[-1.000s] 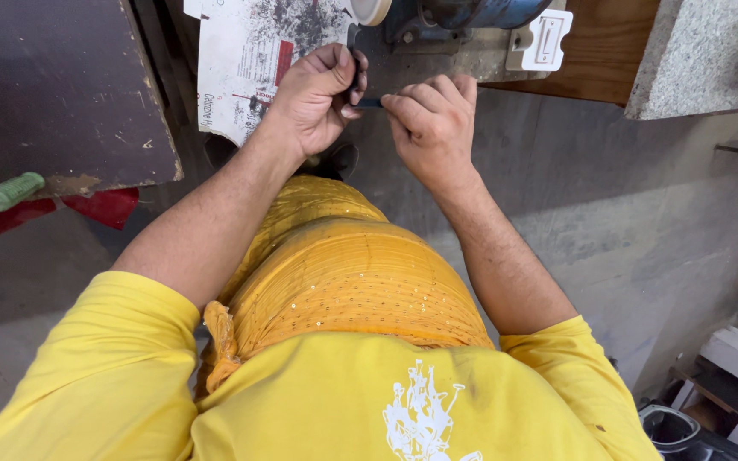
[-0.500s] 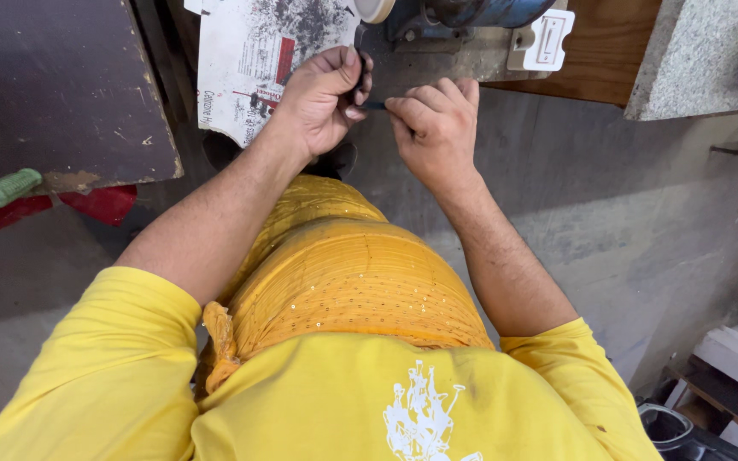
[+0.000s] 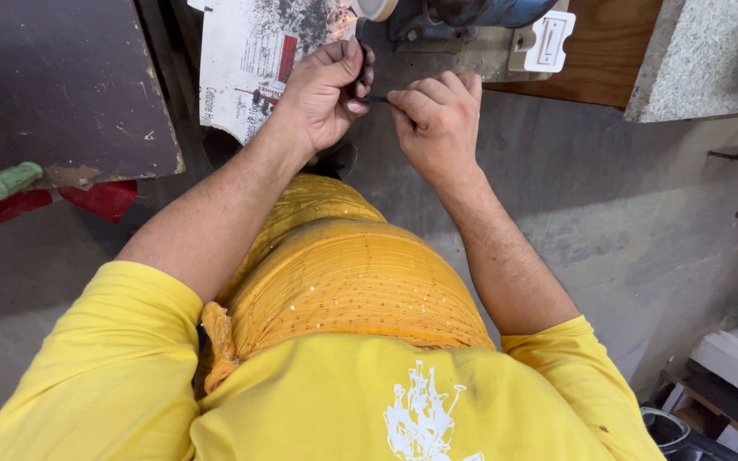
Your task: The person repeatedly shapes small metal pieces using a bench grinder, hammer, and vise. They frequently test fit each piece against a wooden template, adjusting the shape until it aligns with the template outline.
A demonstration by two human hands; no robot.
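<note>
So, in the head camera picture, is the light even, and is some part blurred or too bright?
Head view: soft, even light with no hard shadows; both hands, the left hand and the right hand, look sharp; small orange sparks glow near the grinding wheel at the top edge; the straight edges bend slightly toward the corners.

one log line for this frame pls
left hand + right hand: pinch thin dark metal piece | at grinding wheel | sparks over dusty cardboard
</note>
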